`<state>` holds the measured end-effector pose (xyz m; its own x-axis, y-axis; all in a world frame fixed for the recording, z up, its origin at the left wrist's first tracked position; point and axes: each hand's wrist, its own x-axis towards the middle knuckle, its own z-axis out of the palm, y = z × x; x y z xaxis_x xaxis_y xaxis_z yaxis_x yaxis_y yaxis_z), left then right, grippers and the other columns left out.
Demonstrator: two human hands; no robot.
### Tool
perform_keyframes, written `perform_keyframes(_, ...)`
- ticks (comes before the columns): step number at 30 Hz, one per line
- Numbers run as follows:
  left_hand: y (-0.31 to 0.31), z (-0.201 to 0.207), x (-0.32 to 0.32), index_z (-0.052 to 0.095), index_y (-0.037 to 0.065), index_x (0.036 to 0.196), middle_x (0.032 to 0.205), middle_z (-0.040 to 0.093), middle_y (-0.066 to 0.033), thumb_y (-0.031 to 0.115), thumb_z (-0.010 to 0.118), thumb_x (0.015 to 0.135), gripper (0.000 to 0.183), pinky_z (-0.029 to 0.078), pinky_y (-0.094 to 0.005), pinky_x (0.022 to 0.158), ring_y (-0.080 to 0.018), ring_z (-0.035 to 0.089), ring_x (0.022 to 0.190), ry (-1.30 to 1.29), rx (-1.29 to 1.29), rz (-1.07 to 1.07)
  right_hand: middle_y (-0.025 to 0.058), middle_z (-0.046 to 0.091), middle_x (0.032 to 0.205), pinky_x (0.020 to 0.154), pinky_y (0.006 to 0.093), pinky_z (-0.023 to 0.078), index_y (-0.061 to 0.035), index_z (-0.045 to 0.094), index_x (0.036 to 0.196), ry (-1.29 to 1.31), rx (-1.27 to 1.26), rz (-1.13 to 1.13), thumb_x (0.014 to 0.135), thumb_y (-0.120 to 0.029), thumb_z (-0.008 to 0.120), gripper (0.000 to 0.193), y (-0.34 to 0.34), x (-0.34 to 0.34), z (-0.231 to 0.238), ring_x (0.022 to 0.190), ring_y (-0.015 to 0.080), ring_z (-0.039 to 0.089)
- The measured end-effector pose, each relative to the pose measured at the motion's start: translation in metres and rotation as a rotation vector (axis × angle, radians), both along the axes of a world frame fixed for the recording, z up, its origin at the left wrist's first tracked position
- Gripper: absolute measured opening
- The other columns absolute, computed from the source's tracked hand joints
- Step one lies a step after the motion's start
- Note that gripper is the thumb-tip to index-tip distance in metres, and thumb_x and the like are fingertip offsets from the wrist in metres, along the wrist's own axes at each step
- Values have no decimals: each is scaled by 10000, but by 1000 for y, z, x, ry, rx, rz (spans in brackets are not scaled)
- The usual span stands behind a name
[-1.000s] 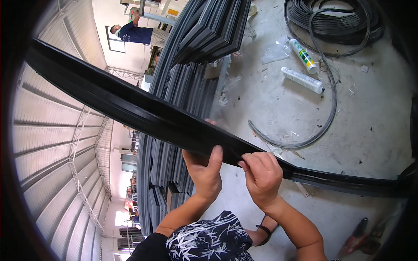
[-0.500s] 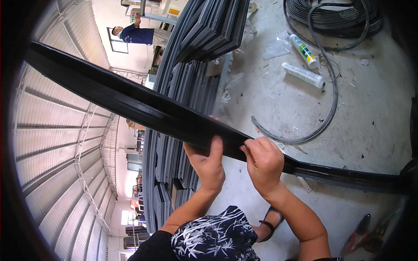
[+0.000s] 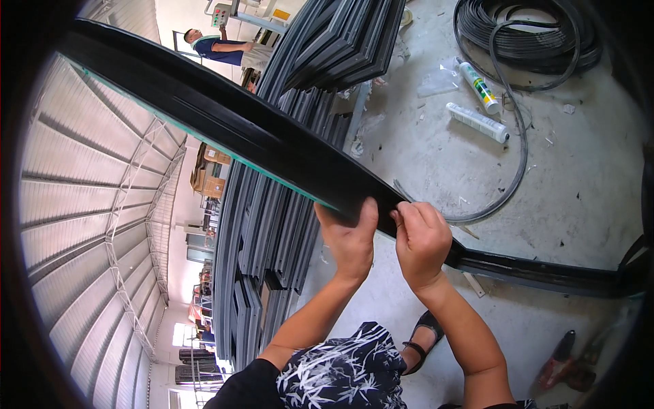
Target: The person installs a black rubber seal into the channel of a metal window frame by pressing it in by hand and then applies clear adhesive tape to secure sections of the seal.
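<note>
A long black frame [image 3: 225,129] runs slantwise from the upper left past my hands, bends at a corner, and goes on to the right edge. Along its lower side shows a thin green edge. My left hand [image 3: 346,249] is closed round the frame, thumb on the upper face and fingers out of sight underneath. Just to the right, my right hand [image 3: 424,242] is closed in a pinch against the frame near its corner. Whatever lies between those fingertips is hidden.
Stacked dark grey frames [image 3: 266,232] stand beyond the bar. On the pale floor lie a coiled black rubber strip [image 3: 511,37], two sealant tubes [image 3: 477,123] and a red-and-black tool [image 3: 558,361]. At the far left a person [image 3: 221,49] stands near a control box [image 3: 220,15].
Both hands have shifted slightly right, still close together on the frame. The frame's left part looks higher and larger, and its green edge now shows. The view has tilted a little.
</note>
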<state>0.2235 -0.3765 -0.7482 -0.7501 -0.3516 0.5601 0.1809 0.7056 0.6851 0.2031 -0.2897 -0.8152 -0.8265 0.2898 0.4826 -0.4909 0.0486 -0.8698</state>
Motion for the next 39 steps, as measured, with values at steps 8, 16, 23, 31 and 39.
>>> perform_keyframes(8, -4, 18, -25, 490, 19, 1166, 1017, 556, -30, 225, 658, 966, 332, 435, -245, 863, -97, 531, 909, 259, -97, 33, 94, 607, 790, 610, 381, 490, -57, 656, 886, -13, 18, 38, 770, -41, 738, 143, 4, 2, 3, 701, 296, 604)
perform_keyframes(16, 0, 33, -22, 526, 20, 1152, 1003, 575, -29, 182, 681, 955, 298, 436, -239, 855, -91, 533, 901, 231, -3, 3, 84, 616, 809, 610, 346, 488, -45, 667, 938, -133, -227, 284, 789, -44, 753, 172, 17, 11, -9, 682, 255, 597)
perform_keyframes(23, -2, 28, -19, 495, 15, 1205, 1046, 548, -39, 177, 698, 940, 371, 426, -263, 898, -110, 524, 951, 220, 61, -56, 83, 624, 802, 605, 335, 477, -47, 675, 839, -105, -105, 208, 770, -63, 782, 129, 22, 22, -28, 678, 252, 597)
perform_keyframes(31, -2, -21, 7, 434, 16, 1283, 1155, 520, -65, 21, 730, 853, 522, 442, -301, 945, -146, 530, 1046, -67, 313, -144, 109, 654, 833, 628, 373, 497, -43, 659, 848, -64, 7, 199, 764, -60, 766, 137, 19, 12, -27, 716, 307, 625)
perform_keyframes(39, -7, -30, 14, 434, 19, 1272, 1130, 553, -57, 45, 720, 883, 483, 463, -277, 912, -129, 559, 1023, -193, 190, -142, 111, 655, 849, 647, 393, 499, -49, 662, 865, 15, 125, 196, 773, -90, 758, 139, 18, 8, -27, 737, 322, 624)
